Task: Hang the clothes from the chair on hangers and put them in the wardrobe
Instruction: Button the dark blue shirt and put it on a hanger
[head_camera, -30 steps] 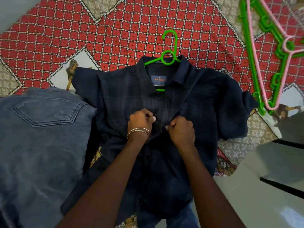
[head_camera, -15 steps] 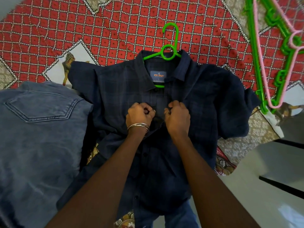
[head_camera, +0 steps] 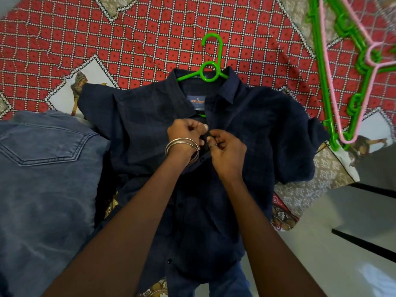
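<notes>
While the dark navy checked button-up shirt (head_camera: 246, 133) lies flat on the red-and-white patterned bedspread (head_camera: 107, 39), I see it already threaded on a bright green plastic hanger (head_camera: 209, 71), whose hook sticks out past the collar. My left hand (head_camera: 184, 133), with thin silver bangles (head_camera: 182, 145) at the wrist, has its fingers curled and pinches the left edge of the shirt's front placket just below the collar. My right hand (head_camera: 228, 150), a ring on one finger, pinches the opposite placket edge; the two hands are nearly touching at the top button. I cannot tell whether that button is through its hole. A pair of faded blue denim jeans (head_camera: 45, 168) lies to the left, partly over the shirt's sleeve. Spare green and pink plastic hangers (head_camera: 342, 67) lie piled at the upper right, well apart from the shirt.
</notes>
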`<state>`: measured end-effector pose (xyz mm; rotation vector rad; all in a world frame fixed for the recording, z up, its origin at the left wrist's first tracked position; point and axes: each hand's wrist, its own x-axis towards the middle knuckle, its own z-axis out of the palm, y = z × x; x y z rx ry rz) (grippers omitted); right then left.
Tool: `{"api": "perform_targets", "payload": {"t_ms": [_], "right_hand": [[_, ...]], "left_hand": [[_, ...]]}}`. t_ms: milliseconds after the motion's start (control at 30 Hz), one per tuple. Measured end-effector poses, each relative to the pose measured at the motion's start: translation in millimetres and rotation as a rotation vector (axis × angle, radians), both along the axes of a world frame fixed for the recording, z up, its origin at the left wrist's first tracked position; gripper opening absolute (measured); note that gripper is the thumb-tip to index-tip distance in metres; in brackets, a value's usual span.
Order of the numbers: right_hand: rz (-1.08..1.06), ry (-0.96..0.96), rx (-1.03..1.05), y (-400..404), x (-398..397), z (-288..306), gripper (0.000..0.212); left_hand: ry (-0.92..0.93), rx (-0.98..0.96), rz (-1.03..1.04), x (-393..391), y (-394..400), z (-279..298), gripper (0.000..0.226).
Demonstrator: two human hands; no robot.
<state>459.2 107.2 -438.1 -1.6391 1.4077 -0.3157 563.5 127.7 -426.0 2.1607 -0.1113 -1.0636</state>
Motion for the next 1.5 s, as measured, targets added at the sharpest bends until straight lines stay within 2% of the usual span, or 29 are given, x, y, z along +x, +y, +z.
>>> {"api": "perform_targets", "payload": {"t_ms": [233,567,667,833,900,933,1033,1100,1200,1300,1500], "right_hand": [[-0.057,-0.01,-0.008,-8.8,5.0,0.4,0.021],[0.163,0.051,0.04,-20.4,-2.6,-3.6,0.018],[0.21,0.008,0.084,-24.0,-2.9,-1.9,0.018],[0.125,-0.01,0.192,-31.1,0.5,-5.0,0.018],[0.057,-0.01,0.245,-33.4,1.4,-6.0,0.012],[0.004,-0.041,0.299,-34.4,1.2,-6.3,0.006],[-0.147,-0.204,0.501,-35.6,0.6,-4.7,0.012],[-0.18,-0.246,0.562,-35.0,-0.8,-6.1,0.009],[-0.177,-0.229,0.541,-34.6,-3.9,-9.8,0.013],[-0.141,-0.222,0.488,-33.8,-4.1,-10.3,0.007],[-0.039,-0.149,0.395,-32.0,-4.0,-8.8,0.016]], "left_hand": [[0.079,-0.017,0.0,-0.6,-2.3,0.3,0.013],[0.205,-0.064,0.118,-1.9,2.5,-11.7,0.017],[0.222,-0.061,0.159,-1.5,3.3,-13.4,0.016],[0.127,-0.046,0.055,0.6,0.9,-15.1,0.018],[0.132,-0.059,0.023,2.7,1.1,-14.1,0.016],[0.134,-0.067,0.021,3.9,1.9,-13.7,0.015],[0.168,-0.09,0.054,7.1,4.1,-11.4,0.007],[0.223,-0.115,0.081,7.7,4.2,-8.5,0.008],[0.233,-0.131,0.088,6.2,2.8,-5.2,0.011],[0.205,-0.125,0.067,5.1,2.0,-4.6,0.012],[0.129,-0.063,0.041,2.8,0.4,-5.5,0.015]]}}
